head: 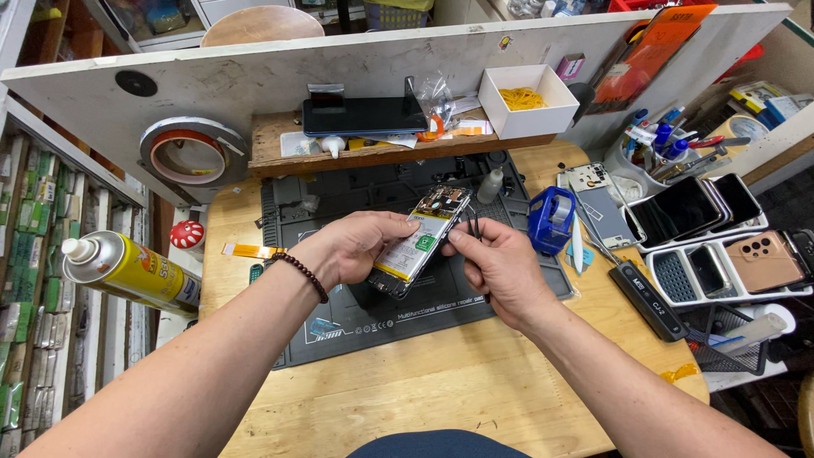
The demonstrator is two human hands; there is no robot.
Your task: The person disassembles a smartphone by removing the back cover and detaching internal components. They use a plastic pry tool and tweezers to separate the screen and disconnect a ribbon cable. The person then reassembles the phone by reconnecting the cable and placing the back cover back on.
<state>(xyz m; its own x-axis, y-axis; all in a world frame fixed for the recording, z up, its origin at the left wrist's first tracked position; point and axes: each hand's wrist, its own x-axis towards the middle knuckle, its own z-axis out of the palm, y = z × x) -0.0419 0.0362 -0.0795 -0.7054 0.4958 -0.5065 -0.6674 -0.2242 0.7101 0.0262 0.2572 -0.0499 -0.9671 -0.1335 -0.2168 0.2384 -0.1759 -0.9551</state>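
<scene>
**A:** Holding the opened phone [421,240] in the left hand [360,246], fingers wrapped round its lower half, back cover off, tilted over the black repair mat [424,305].

**B:** Yep, and the right hand [500,267] pinches black tweezers [475,231] right at the phone's edge, around 3 o'clock.

**A:** Blue tape dispenser [551,220] further out at 2 o'clock, spray can [127,271] at 9 on the desk [407,399].

Opened phone [420,242], back off, tilted, above mat
</scene>
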